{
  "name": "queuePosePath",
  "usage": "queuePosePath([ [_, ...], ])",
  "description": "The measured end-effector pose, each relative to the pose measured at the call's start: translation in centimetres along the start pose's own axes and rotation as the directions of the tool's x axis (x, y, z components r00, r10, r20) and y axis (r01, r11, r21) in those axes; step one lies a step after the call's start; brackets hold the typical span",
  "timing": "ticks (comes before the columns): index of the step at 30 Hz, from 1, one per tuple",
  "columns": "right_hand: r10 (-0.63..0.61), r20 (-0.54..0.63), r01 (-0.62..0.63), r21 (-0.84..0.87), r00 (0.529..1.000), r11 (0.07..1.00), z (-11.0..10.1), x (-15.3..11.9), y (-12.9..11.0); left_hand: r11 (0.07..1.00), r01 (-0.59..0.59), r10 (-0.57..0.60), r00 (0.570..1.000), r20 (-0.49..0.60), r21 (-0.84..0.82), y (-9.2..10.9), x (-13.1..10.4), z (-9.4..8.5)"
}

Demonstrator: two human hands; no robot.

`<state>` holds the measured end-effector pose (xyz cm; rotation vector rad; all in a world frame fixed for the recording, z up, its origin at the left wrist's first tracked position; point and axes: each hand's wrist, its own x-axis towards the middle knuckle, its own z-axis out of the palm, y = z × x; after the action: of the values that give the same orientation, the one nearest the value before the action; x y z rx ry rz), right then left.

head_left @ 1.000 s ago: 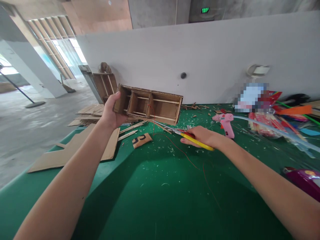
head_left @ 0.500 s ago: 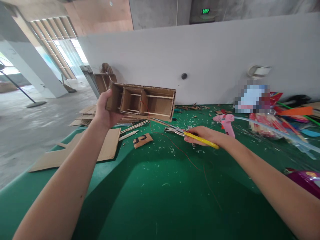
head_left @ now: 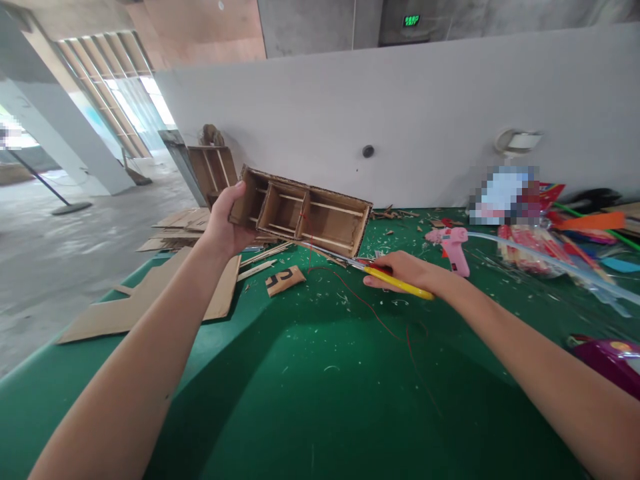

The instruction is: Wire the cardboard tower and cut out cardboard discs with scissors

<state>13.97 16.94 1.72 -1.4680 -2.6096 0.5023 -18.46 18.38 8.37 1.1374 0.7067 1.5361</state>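
Note:
My left hand (head_left: 227,223) grips the left end of a cardboard box (head_left: 333,230), its open side facing me. Inside are cardboard dividers and thin wooden sticks. A red thread (head_left: 367,305) hangs from the middle of the box and trails over the green table. My right hand (head_left: 400,270) is closed around a tool with yellow handles (head_left: 403,285) and lies flat to the right of the box. The tool's long thin metal end points left, beneath the box's lower edge. Its exact tip is hard to make out.
A small cardboard piece (head_left: 285,281) lies on the green table (head_left: 320,387). Flat cardboard (head_left: 107,313) is at the left. A pink glue gun (head_left: 454,248), bagged sticks (head_left: 530,250) and a purple object (head_left: 613,363) are at the right. Scraps lie near the wall (head_left: 425,120).
My left hand and the box have moved right and slightly down, with the box's right end tilting lower. My right hand and the tool have shifted slightly left.

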Motion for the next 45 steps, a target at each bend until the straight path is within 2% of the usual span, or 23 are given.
queuePosePath([
  [4,0.038,0.028,-0.038,0.023,0.999,0.999,0.0,0.2,0.4,1.000,-0.025,0.025,1.000,0.012,0.012,0.0,0.1,-0.2],
  [8,0.024,0.026,-0.025,0.051,0.999,0.998,0.2,0.2,0.9,0.998,-0.051,0.050,0.998,0.031,0.024,0.0,0.2,-0.3],
  [16,0.040,0.032,-0.043,0.078,0.999,0.996,0.2,0.1,0.7,0.999,-0.037,0.037,0.999,0.012,-0.010,-0.3,0.2,0.2],
  [22,0.025,0.026,-0.027,0.091,0.999,0.995,0.3,0.4,1.1,0.998,-0.047,0.046,0.999,0.021,0.041,-0.3,0.1,0.3],
  [27,0.015,0.008,-0.015,0.055,1.000,0.998,0.6,0.6,1.3,0.992,-0.099,0.097,0.995,0.031,0.075,-0.4,0.2,0.2],
  [32,-0.018,-0.006,0.018,0.048,1.000,0.999,0.5,0.4,1.3,0.996,-0.064,0.064,0.998,0.007,0.059,-0.6,0.2,0.5],
  [35,-0.026,0.004,0.026,0.078,1.000,0.997,0.4,0.2,1.3,0.994,-0.083,0.082,0.997,0.006,0.071,-0.7,0.1,0.7],
  [45,-0.052,-0.027,0.050,-0.081,0.998,0.995,0.6,0.0,0.7,0.989,-0.126,0.125,0.992,0.026,0.076,-1.1,0.2,0.8],
])
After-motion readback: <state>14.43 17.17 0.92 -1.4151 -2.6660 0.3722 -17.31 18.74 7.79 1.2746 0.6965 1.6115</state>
